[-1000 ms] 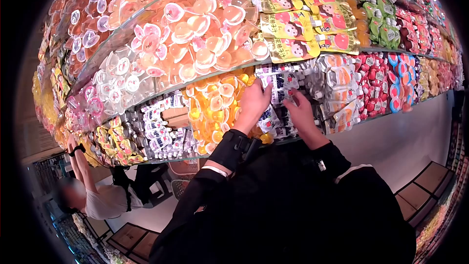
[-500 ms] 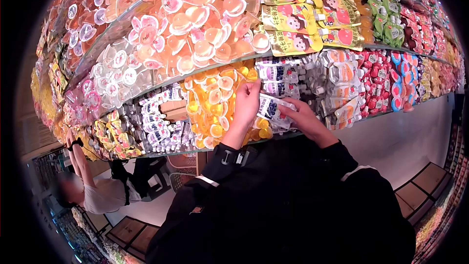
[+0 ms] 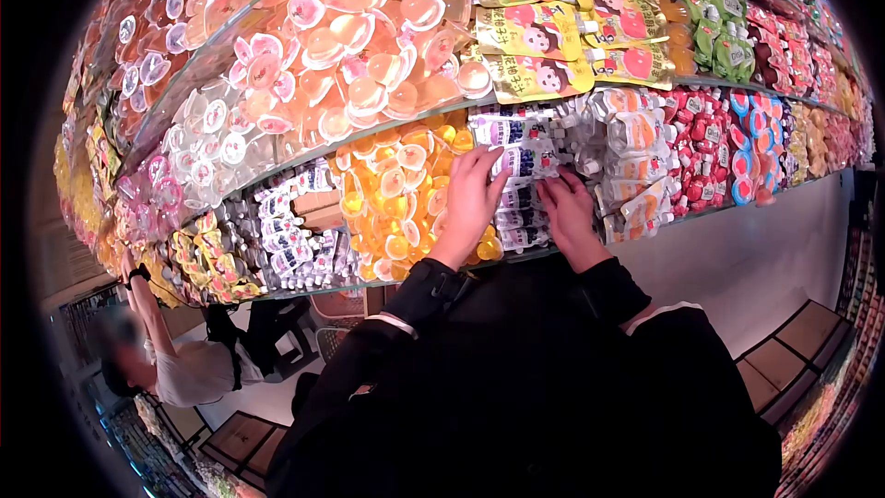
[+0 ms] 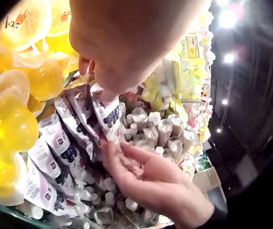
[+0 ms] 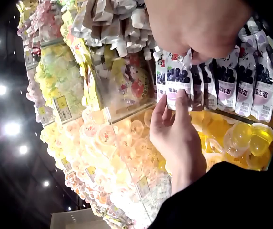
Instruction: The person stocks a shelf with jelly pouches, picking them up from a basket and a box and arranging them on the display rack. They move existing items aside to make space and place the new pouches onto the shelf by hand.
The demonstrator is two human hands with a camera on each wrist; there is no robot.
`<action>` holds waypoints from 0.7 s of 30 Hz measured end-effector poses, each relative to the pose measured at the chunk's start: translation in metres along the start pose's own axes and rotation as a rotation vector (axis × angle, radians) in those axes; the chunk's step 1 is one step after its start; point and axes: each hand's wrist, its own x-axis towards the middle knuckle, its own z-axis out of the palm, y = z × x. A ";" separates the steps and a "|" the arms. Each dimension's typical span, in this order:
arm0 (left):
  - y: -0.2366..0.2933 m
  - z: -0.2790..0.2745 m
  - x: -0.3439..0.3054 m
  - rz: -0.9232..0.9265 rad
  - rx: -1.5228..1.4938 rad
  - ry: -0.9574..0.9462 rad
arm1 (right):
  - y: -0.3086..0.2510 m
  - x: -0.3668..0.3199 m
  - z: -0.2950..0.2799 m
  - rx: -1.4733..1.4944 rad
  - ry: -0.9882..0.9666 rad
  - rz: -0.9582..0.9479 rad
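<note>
My left hand (image 3: 471,201) pinches the flat bottom end of a white-and-purple jelly drink pouch (image 5: 178,76), thumb on its face, as the right wrist view shows. Grapes or blueberries are printed on it. It lies among a row of similar pouches (image 3: 521,219), their white caps toward the right. At the cap end is my right hand (image 3: 573,221). Its loosely bent fingers (image 4: 112,160) reach the end of the same pouch in the left wrist view, thumb held apart. The pouch's spout is partly hidden by the right hand in the right wrist view.
Yellow jelly cups (image 3: 406,194) fill the section left of the pouches, silver-and-orange pouches (image 3: 636,157) the right. Above, a glass shelf edge (image 3: 369,129) carries peach-coloured jelly cups (image 3: 359,46) and yellow pouches (image 3: 539,37). Another person (image 3: 184,373) reaches to the shelf at far left.
Half a second ago both hands held a pouch nearer my body; now hands and pouch are further back over the row. The right hand's fingers have loosened. The head view has shifted slightly.
</note>
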 end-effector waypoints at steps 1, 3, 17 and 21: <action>0.002 0.001 -0.001 0.057 0.110 0.056 | -0.001 -0.001 0.002 -0.068 0.041 -0.006; -0.002 0.004 -0.003 0.061 0.134 0.091 | -0.002 -0.004 -0.002 -0.297 0.028 -0.062; -0.020 0.012 -0.023 -0.143 -0.123 0.166 | -0.008 -0.029 0.020 -1.106 -0.426 -0.352; -0.007 -0.010 -0.054 -0.242 -0.200 0.187 | -0.004 -0.046 0.026 -1.164 -0.485 -0.260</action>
